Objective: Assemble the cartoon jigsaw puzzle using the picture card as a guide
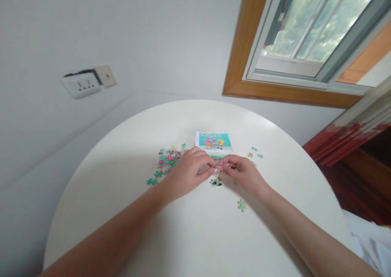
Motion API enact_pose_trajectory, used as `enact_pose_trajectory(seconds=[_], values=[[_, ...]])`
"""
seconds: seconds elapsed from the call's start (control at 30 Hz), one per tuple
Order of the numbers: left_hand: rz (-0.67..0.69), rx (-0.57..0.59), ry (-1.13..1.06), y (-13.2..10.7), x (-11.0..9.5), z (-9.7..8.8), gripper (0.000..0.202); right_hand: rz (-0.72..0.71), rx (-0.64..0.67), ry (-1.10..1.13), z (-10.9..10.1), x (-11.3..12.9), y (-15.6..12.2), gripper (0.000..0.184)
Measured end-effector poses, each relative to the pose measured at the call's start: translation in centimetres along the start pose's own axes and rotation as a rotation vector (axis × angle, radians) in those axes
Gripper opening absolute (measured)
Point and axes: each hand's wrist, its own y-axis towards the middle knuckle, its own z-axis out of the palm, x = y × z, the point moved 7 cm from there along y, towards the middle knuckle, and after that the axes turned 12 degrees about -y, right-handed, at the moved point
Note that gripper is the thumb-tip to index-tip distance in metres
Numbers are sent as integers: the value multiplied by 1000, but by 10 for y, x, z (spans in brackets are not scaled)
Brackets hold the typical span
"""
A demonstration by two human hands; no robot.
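My left hand (194, 167) and my right hand (242, 172) meet near the middle of the table, fingertips pinched together. Between them is a small pale, pinkish jigsaw puzzle piece (218, 169), mostly covered by the fingers; whether it is one piece or two joined I cannot tell. Just below the fingertips lie dark-marked puzzle pieces (216, 182). Left of my left hand spreads a pile of teal, pink and yellow puzzle pieces (168, 159). Behind the hands is a picture box (214, 142) with a pink starfish and a yellow sponge character.
Several loose pieces (255, 152) lie to the right, and a pale green piece (241, 205) lies nearer me. The round white table (195, 236) stands against a wall with a socket (82, 85). A wood-framed window (293, 93) and a red-and-white curtain (342, 142) are at the right.
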Motion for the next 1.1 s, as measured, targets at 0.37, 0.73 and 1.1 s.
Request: enact_pose_trajectory(seconds=[0.37,0.73,1.1], values=[[-21,151,35,-4,10,-3,18,-122,25,-307,-1,4,-3,19],[4,180,132,-11,11,5,16,-380,71,-849,3,13,-13,23],[25,170,173,-10,7,9,13,-374,69,-846,4,17,-14,15]])
